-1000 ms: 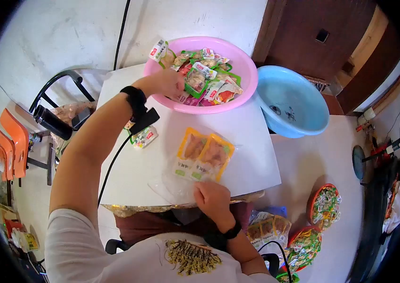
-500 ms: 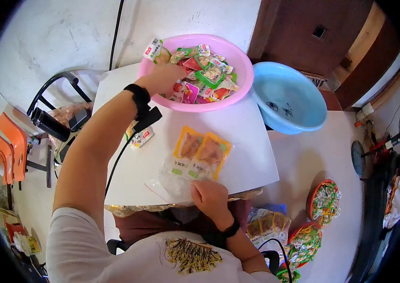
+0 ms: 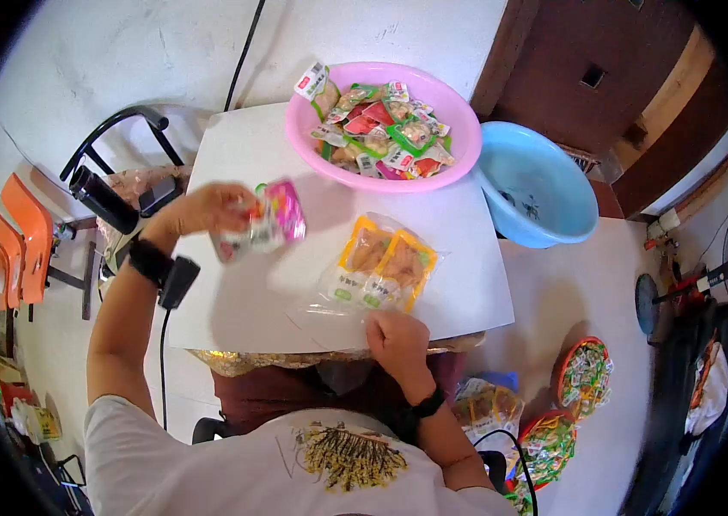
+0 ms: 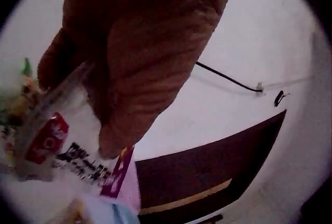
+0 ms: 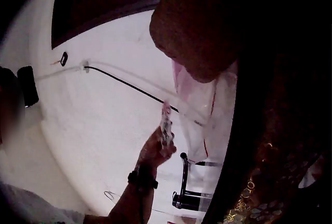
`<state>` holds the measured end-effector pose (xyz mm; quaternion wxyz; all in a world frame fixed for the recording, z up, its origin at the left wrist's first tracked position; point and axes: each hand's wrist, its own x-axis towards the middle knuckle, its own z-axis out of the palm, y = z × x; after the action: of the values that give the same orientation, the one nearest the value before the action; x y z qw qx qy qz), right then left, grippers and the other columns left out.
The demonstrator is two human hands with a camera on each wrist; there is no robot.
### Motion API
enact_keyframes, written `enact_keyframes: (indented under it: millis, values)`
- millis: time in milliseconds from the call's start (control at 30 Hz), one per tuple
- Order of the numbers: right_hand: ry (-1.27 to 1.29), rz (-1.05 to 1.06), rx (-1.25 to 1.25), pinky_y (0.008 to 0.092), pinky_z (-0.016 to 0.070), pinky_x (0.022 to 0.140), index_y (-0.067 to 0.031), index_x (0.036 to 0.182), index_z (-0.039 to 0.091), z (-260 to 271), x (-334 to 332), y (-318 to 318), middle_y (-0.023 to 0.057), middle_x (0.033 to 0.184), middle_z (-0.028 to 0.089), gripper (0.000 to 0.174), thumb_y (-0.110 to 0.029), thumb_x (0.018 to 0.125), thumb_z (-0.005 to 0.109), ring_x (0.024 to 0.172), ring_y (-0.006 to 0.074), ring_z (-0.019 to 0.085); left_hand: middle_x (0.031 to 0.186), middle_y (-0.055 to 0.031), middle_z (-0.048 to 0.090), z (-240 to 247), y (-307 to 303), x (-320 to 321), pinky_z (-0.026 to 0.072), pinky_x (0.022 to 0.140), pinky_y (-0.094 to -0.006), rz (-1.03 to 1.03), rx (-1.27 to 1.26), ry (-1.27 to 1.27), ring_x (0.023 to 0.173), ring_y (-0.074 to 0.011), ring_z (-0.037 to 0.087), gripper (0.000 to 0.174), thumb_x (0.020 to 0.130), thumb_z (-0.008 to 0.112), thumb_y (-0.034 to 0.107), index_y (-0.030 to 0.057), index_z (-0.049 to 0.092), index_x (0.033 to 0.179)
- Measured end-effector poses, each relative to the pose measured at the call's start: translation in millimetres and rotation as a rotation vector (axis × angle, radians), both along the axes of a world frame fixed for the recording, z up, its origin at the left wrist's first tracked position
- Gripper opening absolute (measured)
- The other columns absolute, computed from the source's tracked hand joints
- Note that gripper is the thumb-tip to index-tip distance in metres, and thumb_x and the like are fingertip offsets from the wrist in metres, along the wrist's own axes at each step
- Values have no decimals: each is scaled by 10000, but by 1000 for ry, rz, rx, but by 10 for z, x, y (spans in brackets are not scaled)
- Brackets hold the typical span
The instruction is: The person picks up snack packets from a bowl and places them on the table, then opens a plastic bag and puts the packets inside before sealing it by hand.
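In the head view my left hand [image 3: 209, 209] grips small snack packets [image 3: 276, 215], one with a magenta edge, above the left part of the white table. The left wrist view shows the fingers pinching a clear-and-white packet [image 4: 47, 140]. My right hand [image 3: 398, 342] is curled at the table's front edge, at the bottom of a clear plastic bag [image 3: 330, 297] holding two yellow-edged packs [image 3: 385, 262]. Its fingers seem to pinch the bag. A pink basin [image 3: 297, 129] full of packets stands at the back of the table.
A light blue basin [image 3: 544, 193] stands right of the table [image 3: 467, 297]. Red baskets of packets [image 3: 586, 377] are on the floor at the right. A black chair [image 3: 115, 120] with a dark bottle [image 3: 102, 198] is at the left, beside orange chairs [image 3: 33, 236].
My left hand has left the pink basin and moved left and toward me, carrying packets. My right hand stays at the bag. The packets seen on the table's left are now hidden.
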<state>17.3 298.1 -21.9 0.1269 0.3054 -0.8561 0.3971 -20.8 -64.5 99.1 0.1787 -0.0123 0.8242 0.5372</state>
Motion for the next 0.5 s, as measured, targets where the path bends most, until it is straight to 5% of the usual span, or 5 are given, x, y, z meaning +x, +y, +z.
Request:
enact_keyframes:
  millis: [100,233,267,367,500]
  values:
    - [37,6,-55,392,440,515,-70,744,619,-20,-18,-12,104,654,570,46,-96,781,627,596,303,572,921,-12,661,-221,14,296,499,762,-280,-155,-244,-173,852,-105,580,380,716,748,68,23,645,1079]
    - [72,1,-70,405,446,531,-73,741,586,-76,-23,-25,102,673,568,80,-112,798,627,626,305,572,927,-120,676,-324,56,275,500,777,-316,-226,-573,58,825,-194,631,418,709,743,142,50,655,1107]
    - [72,-5,-60,405,446,532,-74,740,584,-66,-23,-30,102,673,565,81,-112,797,627,627,305,571,879,-154,660,-247,167,271,500,753,-343,-63,-615,82,798,-254,632,353,728,707,141,53,667,1067]
    - [69,-18,-43,405,446,531,-75,735,578,-38,-19,-47,101,666,554,88,-117,797,626,625,305,566,836,-142,650,-104,308,39,496,704,-358,-86,-635,617,755,-273,618,276,753,679,120,35,667,1015]
    - [46,-26,-14,406,441,520,-81,731,567,-30,-8,-35,95,649,528,101,-128,800,621,610,299,558,826,-153,632,289,788,-381,481,684,-354,-126,-513,693,717,-274,606,154,801,628,57,4,657,942]
